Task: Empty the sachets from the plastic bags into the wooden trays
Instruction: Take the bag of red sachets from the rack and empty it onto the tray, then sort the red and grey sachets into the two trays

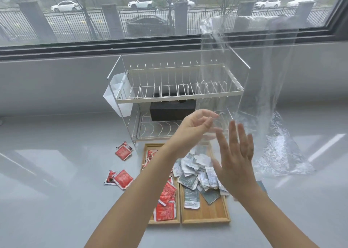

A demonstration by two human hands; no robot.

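Observation:
Two wooden trays lie side by side on the grey counter. The left tray (150, 146) holds red sachets (166, 202). The right tray (207, 214) holds a heap of grey and white sachets (195, 172). My left hand (195, 129) hovers above the trays with its fingers loosely curled and apart. My right hand (236, 157) is flat with spread fingers just right of it. A large clear plastic bag (278, 89) billows upright at the right, its lower end crumpled on the counter. A thin clear film shows by my left fingertips; neither hand visibly grips it.
Loose red sachets lie on the counter left of the trays, one pair (123, 151) near the rack foot and another (118, 179) closer. A two-tier wire dish rack (178, 95) stands behind the trays with a black box (172, 109) inside and a white cup (118, 95) on its side.

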